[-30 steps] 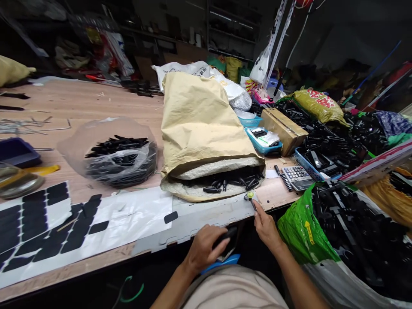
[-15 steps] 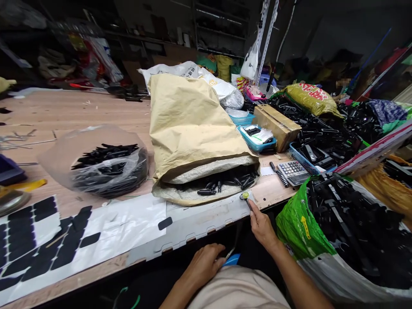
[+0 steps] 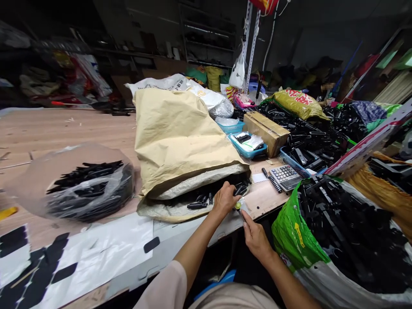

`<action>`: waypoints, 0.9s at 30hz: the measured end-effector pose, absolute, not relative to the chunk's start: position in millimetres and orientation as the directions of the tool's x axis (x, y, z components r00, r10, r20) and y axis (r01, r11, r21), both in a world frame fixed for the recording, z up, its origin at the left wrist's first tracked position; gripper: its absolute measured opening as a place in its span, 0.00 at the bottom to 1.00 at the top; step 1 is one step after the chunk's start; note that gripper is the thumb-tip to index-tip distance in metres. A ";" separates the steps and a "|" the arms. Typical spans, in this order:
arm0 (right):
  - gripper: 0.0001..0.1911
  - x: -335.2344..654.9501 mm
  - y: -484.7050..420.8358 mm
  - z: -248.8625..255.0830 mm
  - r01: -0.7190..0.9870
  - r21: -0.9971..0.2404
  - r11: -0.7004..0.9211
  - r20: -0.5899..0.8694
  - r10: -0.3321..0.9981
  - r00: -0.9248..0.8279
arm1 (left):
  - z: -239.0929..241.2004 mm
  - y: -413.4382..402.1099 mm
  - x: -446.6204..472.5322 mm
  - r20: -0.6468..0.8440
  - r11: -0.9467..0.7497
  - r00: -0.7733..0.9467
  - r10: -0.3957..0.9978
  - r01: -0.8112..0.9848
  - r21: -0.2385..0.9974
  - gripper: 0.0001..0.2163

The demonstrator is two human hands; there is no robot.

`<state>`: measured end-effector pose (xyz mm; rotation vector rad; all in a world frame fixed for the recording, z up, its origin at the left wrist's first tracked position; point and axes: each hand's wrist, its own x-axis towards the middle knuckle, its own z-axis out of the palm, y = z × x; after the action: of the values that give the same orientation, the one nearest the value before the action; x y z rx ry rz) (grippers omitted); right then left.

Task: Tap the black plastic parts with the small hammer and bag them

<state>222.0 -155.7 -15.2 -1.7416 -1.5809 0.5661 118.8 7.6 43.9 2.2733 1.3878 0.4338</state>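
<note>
My right hand (image 3: pixel 258 240) is closed around a slim dark-handled tool with a round yellow-green end (image 3: pixel 237 206), low over the table's front edge. My left hand (image 3: pixel 226 198) is at the mouth of the tan paper sack (image 3: pixel 180 137), just above the tool's round end. Its fingers are curled together; whether anything is between them is hidden. Small black cylindrical parts (image 3: pixel 197 206) lie inside the sack's opening, beside the left hand.
A clear bag of black strips (image 3: pixel 90 189) stands left of the sack. White sheeting (image 3: pixel 106 240) with black pads covers the front left. To the right are a calculator (image 3: pixel 284 177), a cardboard box (image 3: pixel 266 133) and a green-and-white sack (image 3: pixel 291 227) full of black parts.
My left hand has moved from my lap up to the sack's mouth, near the tool. My right hand still holds the tool. The view has shifted somewhat to the right.
</note>
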 end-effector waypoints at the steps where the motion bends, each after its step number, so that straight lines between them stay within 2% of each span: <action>1: 0.27 221.9 -155.5 -15.6 0.668 -0.744 0.001 0.142 0.977 0.156 | 42.8 7.7 120.4 0.023 -0.396 0.448 0.894 0.764 0.509 0.09; 8: 0.27 222.9 -155.2 -17.6 0.674 -0.738 0.021 0.159 0.977 0.143 | 41.4 -23.7 60.2 0.223 -0.501 0.489 0.843 0.564 0.656 0.08; 11: 0.27 223.3 -156.5 -17.3 0.675 -0.737 0.017 0.153 0.978 0.143 | 35.4 -47.5 15.9 0.136 -0.452 0.487 0.863 0.623 0.638 0.08; 15: 0.27 224.8 -157.6 -16.7 0.688 -0.726 -0.009 0.133 0.979 0.154 | 18.6 -69.2 -14.2 0.032 -0.334 0.402 0.915 0.710 0.620 0.10; 23: 0.26 228.1 -156.2 -6.4 0.706 -0.708 -0.002 0.152 0.976 0.156 | -11.3 -71.9 -11.9 0.192 -0.344 0.295 0.936 0.653 0.674 0.12; 27: 0.26 217.7 -158.6 6.4 0.693 -0.721 -0.001 0.137 0.980 0.144 | -14.5 -69.8 -13.3 0.159 -0.304 0.279 0.947 0.620 0.723 0.10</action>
<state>217.7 -158.6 6.4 -1.7569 -1.6115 0.5486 -13.3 -69.8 -14.5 2.0183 1.4029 0.7991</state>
